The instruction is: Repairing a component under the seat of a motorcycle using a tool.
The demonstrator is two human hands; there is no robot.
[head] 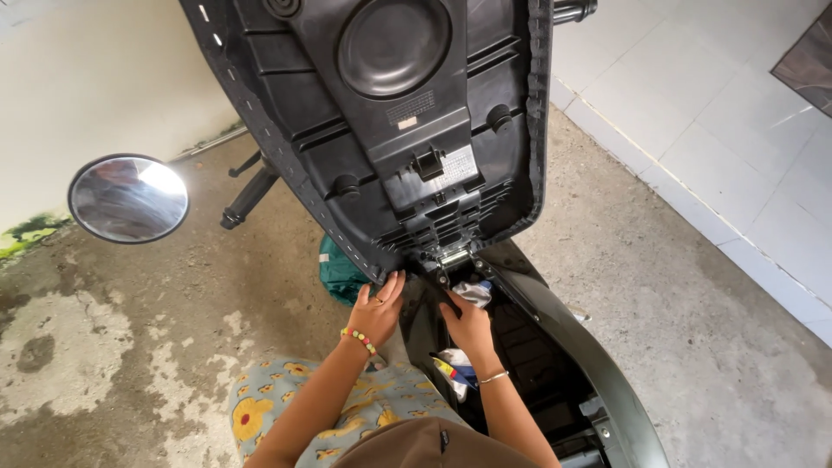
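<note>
1. Under-seat storage compartment of the scooter is open; the seat is tipped up on its hinge, black ribbed underside facing the camera.
2. White cloth sits at the front of the compartment, just under the hinge. More white and coloured fabric lies lower at the compartment's near edge.
3. Right hand is down inside the compartment, fingers curled, touching the white cloth. Cannot tell if it actually pinches it; fingertips are hidden.
4. Left hand is outside, fingers spread and flat against the scooter body at the seat's lower left corner, holding nothing. Beaded bracelet on that wrist, thin bangle on the right.
5. Step in hand, as I read it: handling the contents at the hinge end of the compartment, left hand bracing.
6. Next move needs a firm grip on the cloth and clearance from the hinge and latch hardware.
7. Outward: round mirror at left, green bag behind the seat edge, stained concrete floor, white tiles at right.
</note>
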